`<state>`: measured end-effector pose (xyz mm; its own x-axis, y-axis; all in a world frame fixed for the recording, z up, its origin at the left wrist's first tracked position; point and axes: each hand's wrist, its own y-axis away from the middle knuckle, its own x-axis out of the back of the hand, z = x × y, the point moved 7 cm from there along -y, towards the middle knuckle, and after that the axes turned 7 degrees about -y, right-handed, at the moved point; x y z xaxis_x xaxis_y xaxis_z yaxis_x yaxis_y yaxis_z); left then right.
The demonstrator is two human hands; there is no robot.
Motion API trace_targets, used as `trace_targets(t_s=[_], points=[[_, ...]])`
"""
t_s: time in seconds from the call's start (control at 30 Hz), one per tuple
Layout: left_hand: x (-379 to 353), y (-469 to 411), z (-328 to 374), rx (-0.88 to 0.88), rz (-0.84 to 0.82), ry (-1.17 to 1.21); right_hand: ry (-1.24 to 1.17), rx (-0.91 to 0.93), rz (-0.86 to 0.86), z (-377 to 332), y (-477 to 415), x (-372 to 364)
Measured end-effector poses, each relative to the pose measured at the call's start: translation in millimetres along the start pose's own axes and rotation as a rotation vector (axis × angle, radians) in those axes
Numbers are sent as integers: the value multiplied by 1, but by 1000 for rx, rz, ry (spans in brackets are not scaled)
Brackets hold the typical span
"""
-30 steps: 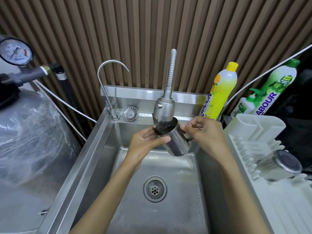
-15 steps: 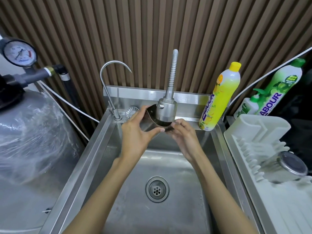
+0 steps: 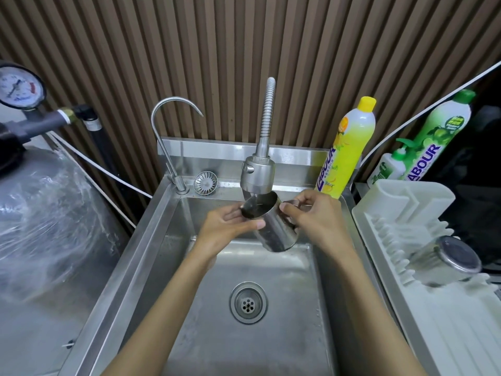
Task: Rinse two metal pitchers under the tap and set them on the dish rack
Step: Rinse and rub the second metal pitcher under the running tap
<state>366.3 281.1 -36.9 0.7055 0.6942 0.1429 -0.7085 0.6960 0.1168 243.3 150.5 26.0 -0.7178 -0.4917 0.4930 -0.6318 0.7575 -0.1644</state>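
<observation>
Gripping the pitcher (image 3: 275, 232) from both sides, the left hand (image 3: 227, 226) wraps around its body near the rim and the right hand (image 3: 317, 215) clasps the handle. It tilts, mouth just under the tap (image 3: 257, 175), above the sink (image 3: 287, 278). A second pitcher (image 3: 444, 264) lies on the dish rack (image 3: 444, 327).

Kitchen washing-up area. Evidence: steel sink (image 3: 173, 229) at centre, dish soap bottle (image 3: 349, 147) behind it, dish rack (image 3: 401, 202) at right.
</observation>
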Motion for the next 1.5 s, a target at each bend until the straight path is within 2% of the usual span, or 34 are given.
trace_targets(t_s=[0.1,0.3,0.47,0.57,0.67,0.77,0.83,0.97,1.07,1.17,1.27,1.5], points=[[-9,-5,0,-29,3,101,-35,62,43,-5,4,6],[-5,-1,34,-194,192,158,-536,36,20,8,-6,-2],[13,13,57,-300,302,-34,-863,-149,-155,25,-14,-38],[21,22,59,-325,354,-220,-911,-261,-232,32,-8,-62],[29,24,48,-270,395,-336,-866,-301,-223,36,0,-71],[36,19,22,-129,339,-176,-773,-256,-178,33,0,-68],[34,11,0,-29,272,-81,-573,-191,-127,30,-5,-63],[13,-3,-49,172,59,-34,39,-38,-95,15,-9,-69],[-2,-9,-73,284,-23,-75,261,101,-119,3,-7,-81],[-9,-21,-80,315,-33,-84,439,213,-125,-3,-10,-92],[-11,-32,-79,291,-48,-160,502,396,-90,-13,-7,-103],[-5,-42,-92,299,10,-152,489,460,-161,-13,-9,-122]])
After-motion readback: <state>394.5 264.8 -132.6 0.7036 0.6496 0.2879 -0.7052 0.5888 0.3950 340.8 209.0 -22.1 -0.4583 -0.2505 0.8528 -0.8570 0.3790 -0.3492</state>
